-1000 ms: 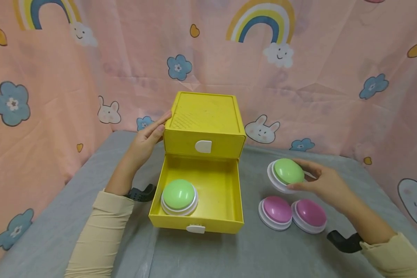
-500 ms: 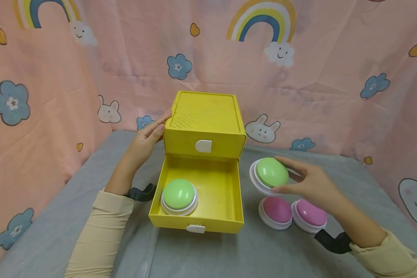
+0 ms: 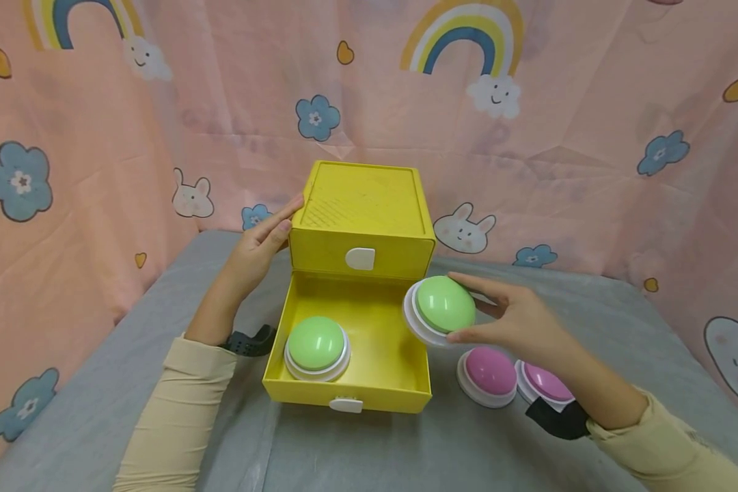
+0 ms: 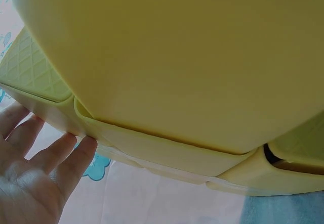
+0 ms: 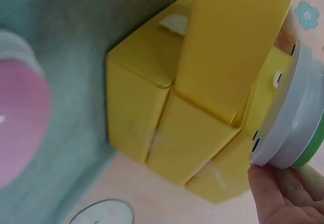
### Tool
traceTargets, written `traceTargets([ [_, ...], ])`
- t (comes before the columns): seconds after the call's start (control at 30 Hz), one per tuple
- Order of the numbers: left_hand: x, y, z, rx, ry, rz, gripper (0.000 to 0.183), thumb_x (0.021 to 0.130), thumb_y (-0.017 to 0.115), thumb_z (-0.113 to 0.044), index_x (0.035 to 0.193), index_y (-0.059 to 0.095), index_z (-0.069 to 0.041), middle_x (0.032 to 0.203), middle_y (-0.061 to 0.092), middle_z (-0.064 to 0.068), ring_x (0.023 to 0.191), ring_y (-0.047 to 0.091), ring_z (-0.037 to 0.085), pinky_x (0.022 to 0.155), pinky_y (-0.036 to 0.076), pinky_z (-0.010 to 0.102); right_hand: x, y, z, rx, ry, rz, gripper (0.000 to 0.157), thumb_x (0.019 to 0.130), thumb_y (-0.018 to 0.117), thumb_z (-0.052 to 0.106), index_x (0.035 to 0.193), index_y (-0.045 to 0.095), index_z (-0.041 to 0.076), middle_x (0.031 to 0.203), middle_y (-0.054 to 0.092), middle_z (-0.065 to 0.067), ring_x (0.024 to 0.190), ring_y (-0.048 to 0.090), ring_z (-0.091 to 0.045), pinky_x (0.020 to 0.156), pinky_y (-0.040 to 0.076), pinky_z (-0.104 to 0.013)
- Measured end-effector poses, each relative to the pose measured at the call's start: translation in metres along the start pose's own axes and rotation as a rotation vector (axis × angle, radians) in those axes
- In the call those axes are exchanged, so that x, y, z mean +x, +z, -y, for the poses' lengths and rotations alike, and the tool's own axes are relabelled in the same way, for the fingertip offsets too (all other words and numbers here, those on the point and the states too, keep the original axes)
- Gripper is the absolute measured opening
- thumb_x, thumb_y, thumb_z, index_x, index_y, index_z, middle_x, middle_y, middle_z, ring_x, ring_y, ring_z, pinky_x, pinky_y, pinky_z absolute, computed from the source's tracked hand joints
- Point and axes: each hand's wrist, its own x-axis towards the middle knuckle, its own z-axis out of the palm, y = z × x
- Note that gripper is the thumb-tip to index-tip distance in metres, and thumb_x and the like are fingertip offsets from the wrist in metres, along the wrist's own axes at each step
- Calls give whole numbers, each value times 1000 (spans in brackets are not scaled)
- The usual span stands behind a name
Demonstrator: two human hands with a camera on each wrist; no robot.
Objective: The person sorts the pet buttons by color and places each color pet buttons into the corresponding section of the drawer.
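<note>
Resting along the left side of the yellow drawer unit (image 3: 369,198), here's the left hand (image 3: 255,256), its fingers (image 4: 76,163) stretched out rather than curled, tips touching the wall. That unit stands over toward the back edge of the table (image 3: 350,458), and look at the drawer (image 3: 393,402), pulled well out toward the near side! Tucked in its front left corner sits one green-domed button (image 3: 316,344), white base flat, dome up.

Now across to the drawer's right wall, and this is the spot to watch: the raised green-domed button (image 3: 445,304), up in the air, dome upward and a little tilted, overlapping that wall from the head view. How much clearance? Can't tell. Gripping it is the right hand (image 3: 516,318), thumb and fingers pinching the right side of the base. The button is round, no long axis to line up; the relation that counts, I'd judge, is that the drawer's floor lies below and left of those fingers, with the right hand far nearer than the left.

Farther right, on the table, two more sit side by side: the left pink button (image 3: 490,371) and the right pink button (image 3: 544,384), the latter partly hidden by the wrist gear (image 3: 558,418).
</note>
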Motion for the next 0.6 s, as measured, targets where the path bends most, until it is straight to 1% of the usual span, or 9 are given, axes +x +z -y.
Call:
traceTargets([
  [0.1, 0, 0, 1, 4, -7, -1, 49, 109, 34, -34, 157, 32, -24, 167, 21, -7, 152, 28, 17, 121, 34, 48, 5, 6, 6, 15, -11, 11, 84, 75, 87, 38, 148, 50, 21, 151, 51, -6, 137, 51, -34, 101, 50, -40],
  [0.17, 0, 0, 1, 6, -10, 2, 49, 109, 34, -35, 157, 32, -25, 167, 21, -9, 152, 28, 16, 121, 34, 47, 8, 9, 9, 16, -11, 22, 84, 74, 87, 39, 148, 50, 22, 151, 51, -5, 138, 50, -34, 101, 51, -40],
  [0.23, 0, 0, 1, 4, -11, 5, 49, 109, 34, -35, 157, 32, -25, 167, 21, -9, 152, 28, 16, 121, 34, 47, 12, 13, 11, 24, -13, 37, 84, 73, 88, 40, 147, 51, 22, 151, 51, -5, 138, 50, -33, 102, 51, -40],
  [0.43, 1, 1, 1, -5, -7, 9, 49, 109, 34, -34, 157, 31, -23, 168, 19, -4, 152, 26, 16, 121, 33, 48, 22, 26, 16, 66, -21, 78, 83, 73, 89, 38, 146, 53, 22, 151, 51, -6, 137, 51, -31, 102, 52, -41],
  [0.6, 0, 0, 0, 13, -19, 2, 49, 109, 34, -35, 157, 32, -25, 167, 20, -8, 152, 27, 16, 121, 34, 47, 29, 36, 17, 74, -8, 93, 81, 73, 89, 39, 145, 54, 21, 150, 52, -9, 136, 52, -33, 102, 52, -44],
])
